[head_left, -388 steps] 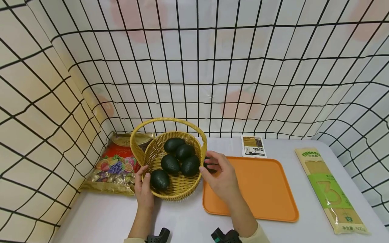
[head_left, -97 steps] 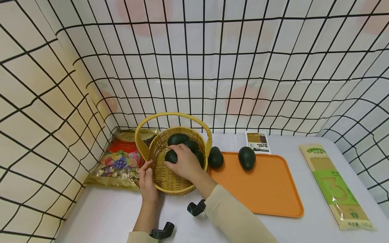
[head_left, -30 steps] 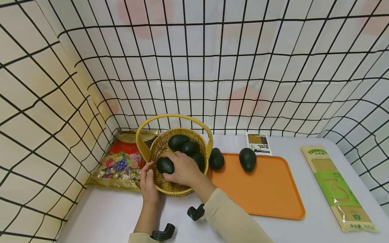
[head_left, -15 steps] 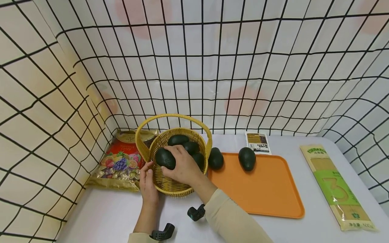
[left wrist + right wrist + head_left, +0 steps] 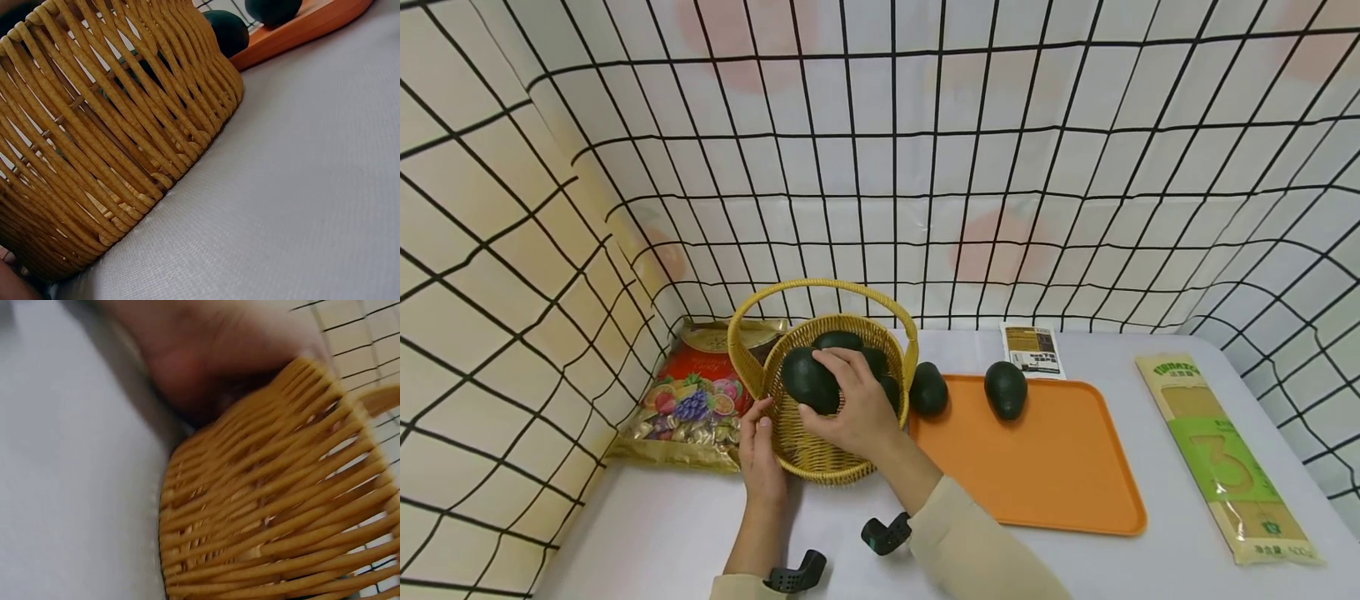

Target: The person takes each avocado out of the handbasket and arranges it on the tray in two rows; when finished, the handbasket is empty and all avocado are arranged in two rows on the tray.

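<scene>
In the head view, my right hand [image 5: 857, 408] grips a dark green avocado [image 5: 810, 381] between thumb and fingers, over the inside of a yellow wicker basket [image 5: 820, 467]. Behind it, more avocados [image 5: 837, 339] lie in the basket, partly hidden by the hand. My left hand [image 5: 762, 454] holds the basket's left side, its fingers bent toward the rim. The right wrist view shows that hand [image 5: 231, 353] against the woven wall. Two avocados are at the orange tray [image 5: 1037, 467]: one [image 5: 929, 390] by its left edge, one [image 5: 1006, 390] at its back.
A red and gold candy bag [image 5: 692, 400] lies left of the basket. Behind the tray is a small printed packet [image 5: 1032, 350]. A long pack of noodles [image 5: 1225, 458] lies at the right. Black-gridded curtain [image 5: 887, 167] encloses the back and sides.
Since the oldest frame, one avocado has gone from the basket to the tray's back. Over the last second, the right hand has raised another avocado slightly. The left hand stays on the basket.
</scene>
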The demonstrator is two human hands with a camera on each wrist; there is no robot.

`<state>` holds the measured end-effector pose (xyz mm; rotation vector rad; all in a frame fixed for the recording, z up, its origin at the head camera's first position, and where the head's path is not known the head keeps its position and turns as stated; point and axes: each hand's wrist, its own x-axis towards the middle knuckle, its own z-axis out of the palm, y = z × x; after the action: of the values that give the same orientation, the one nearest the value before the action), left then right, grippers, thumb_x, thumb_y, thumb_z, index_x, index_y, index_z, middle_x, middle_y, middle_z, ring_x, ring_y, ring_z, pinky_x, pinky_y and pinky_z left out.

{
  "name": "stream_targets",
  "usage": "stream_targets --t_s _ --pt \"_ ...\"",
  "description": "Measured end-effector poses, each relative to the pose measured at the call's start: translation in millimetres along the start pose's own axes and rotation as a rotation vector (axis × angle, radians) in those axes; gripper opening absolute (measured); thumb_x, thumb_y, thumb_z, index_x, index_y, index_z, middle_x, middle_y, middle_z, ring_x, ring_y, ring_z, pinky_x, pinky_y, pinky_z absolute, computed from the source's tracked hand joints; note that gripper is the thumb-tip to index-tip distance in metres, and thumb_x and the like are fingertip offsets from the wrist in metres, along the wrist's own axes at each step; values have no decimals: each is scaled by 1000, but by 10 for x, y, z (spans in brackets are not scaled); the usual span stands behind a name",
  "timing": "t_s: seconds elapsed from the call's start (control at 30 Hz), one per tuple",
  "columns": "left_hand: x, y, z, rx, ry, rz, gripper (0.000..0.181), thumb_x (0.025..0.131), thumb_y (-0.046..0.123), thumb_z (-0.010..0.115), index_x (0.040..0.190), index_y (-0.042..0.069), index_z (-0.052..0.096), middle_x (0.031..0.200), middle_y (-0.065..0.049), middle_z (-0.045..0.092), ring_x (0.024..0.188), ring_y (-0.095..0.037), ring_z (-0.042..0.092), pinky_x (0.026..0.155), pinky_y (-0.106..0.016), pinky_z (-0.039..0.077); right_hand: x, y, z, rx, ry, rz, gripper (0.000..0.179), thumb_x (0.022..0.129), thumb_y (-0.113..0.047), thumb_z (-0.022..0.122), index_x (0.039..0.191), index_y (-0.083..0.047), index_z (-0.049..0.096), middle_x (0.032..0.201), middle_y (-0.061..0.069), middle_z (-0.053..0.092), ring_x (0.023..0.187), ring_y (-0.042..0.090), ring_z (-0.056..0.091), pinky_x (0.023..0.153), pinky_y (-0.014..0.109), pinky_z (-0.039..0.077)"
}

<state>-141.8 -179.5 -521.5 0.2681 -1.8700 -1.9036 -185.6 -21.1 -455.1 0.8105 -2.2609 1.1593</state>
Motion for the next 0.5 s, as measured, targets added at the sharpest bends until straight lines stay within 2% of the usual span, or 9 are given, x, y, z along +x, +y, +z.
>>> stream_targets --t_s 0.2,0.33,0.5 --pt "-2 18 11 -1 -3 -17 42 111 28 34 139 2 51 148 -8 47 133 -7 43 107 -16 38 -220 -86 -218 70 148 -64 68 77 -26 82 138 -14 56 134 13 57 119 28 62 93 44 59" --pt "-2 4 21 -10 7 -30 41 111 26 35 139 2 51 147 -4 49 133 -5 43 107 -13 35 -412 -97 -420 115 149 -47 67 77 -24 82 138 -13 56 135 11 57 120 27 61 94 41 58" --pt "-4 4 22 -26 13 -26 41 111 23 34 139 -3 49 150 -10 47 133 -2 42 106 -9 33 -553 -91 -643 154 130 -6 72 74 -16 83 140 -12 54 137 12 55 117 26 62 89 36 60"
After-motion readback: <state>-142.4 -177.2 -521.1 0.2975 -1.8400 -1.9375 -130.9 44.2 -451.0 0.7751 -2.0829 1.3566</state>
